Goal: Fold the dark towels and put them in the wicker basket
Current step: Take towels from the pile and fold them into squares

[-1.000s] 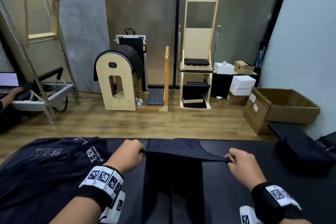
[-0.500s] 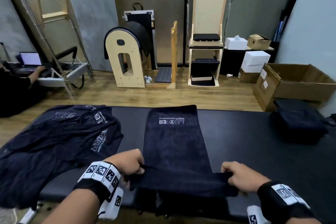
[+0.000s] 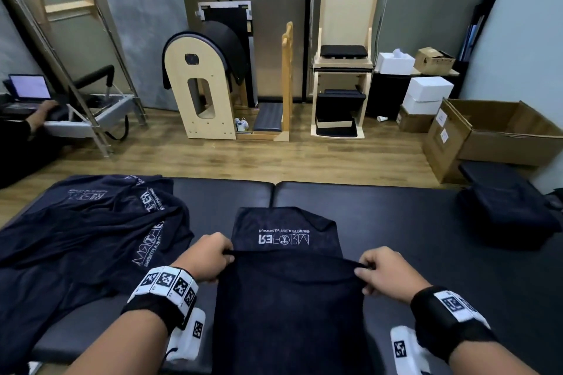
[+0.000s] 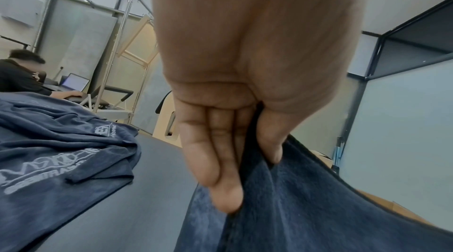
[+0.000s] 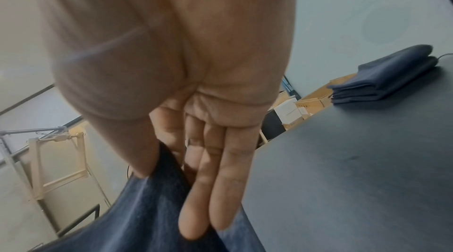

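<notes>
A dark navy towel [image 3: 286, 298] with a white logo lies in the middle of the black padded table [image 3: 411, 231]. Its near part is lifted and stretched between my hands. My left hand [image 3: 210, 256] pinches the towel's left corner [image 4: 257, 159] between thumb and fingers. My right hand [image 3: 380, 271] pinches the right corner [image 5: 161, 169] the same way. A heap of unfolded dark towels [image 3: 82, 237] with white logos covers the table's left side. A stack of folded dark towels [image 3: 505, 216] sits at the table's right end [image 5: 384, 79]. No wicker basket is in view.
A wooden floor lies beyond the table, with wooden exercise equipment [image 3: 210, 85] along the far wall. An open cardboard box [image 3: 493, 134] and white boxes [image 3: 426, 94] stand at the right. A person [image 4: 19, 76] sits at a laptop [image 3: 29, 88] at the left.
My hands pulled the towel's edge toward me, then lifted it and carried it forward over the towel. The logo end now shows beyond the held edge.
</notes>
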`<act>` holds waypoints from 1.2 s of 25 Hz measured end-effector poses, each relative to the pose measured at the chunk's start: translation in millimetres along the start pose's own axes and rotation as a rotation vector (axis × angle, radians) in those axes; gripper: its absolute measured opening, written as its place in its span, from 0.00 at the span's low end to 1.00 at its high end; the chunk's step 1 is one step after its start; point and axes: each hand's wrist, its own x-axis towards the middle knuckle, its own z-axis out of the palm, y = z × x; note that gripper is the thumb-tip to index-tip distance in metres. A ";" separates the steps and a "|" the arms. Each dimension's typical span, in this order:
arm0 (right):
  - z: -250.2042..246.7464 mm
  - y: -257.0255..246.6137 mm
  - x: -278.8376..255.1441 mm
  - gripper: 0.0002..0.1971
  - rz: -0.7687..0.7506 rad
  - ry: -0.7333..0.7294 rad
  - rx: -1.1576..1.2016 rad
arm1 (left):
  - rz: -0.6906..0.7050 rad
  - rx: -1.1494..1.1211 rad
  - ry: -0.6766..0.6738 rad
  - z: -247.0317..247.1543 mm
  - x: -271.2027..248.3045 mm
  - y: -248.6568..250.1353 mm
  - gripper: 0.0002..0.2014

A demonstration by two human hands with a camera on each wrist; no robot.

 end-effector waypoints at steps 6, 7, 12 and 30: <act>0.4 -28.2 91.3 0.10 -0.005 0.083 -0.148 | -0.016 -0.009 0.079 -12.6 100.0 -30.0 0.14; 0.8 -31.1 102.2 0.09 0.007 0.103 -0.137 | -0.021 -0.031 0.082 -13.4 112.8 -34.2 0.14; 5.1 -31.9 175.5 0.11 0.116 0.131 -0.117 | -0.054 -0.117 0.110 -16.1 193.6 -61.6 0.06; 39.4 34.0 306.6 0.04 0.045 -0.008 -0.217 | 0.059 0.150 -0.162 9.8 332.3 -77.4 0.08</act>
